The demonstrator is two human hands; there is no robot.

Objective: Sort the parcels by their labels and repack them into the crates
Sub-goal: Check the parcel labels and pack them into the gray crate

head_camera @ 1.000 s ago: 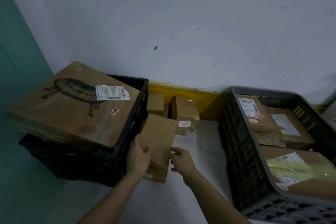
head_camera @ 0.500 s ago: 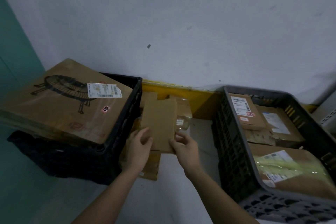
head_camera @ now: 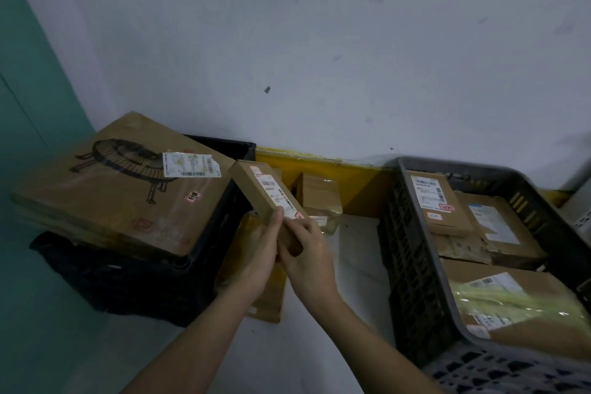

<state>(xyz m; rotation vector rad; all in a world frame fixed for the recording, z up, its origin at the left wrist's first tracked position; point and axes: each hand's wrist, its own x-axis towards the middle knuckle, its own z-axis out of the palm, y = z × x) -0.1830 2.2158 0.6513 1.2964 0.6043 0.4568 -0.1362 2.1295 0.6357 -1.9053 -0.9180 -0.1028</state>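
Both hands gripped the slim cardboard parcel (head_camera: 267, 193) at its near end, left hand (head_camera: 259, 253) beneath, right hand (head_camera: 308, 253) wrapped over, tilting its label (head_camera: 277, 195) upward, probably for reading. It hung between the crates: black crate (head_camera: 224, 201) leftward, grey crate (head_camera: 412, 233) rightward, open floor below.

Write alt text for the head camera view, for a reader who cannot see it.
Both hands, left hand and right hand, hold a small cardboard parcel label-up between a black crate topped by a large flat box and a grey crate holding labelled parcels. More small boxes sit against the wall.
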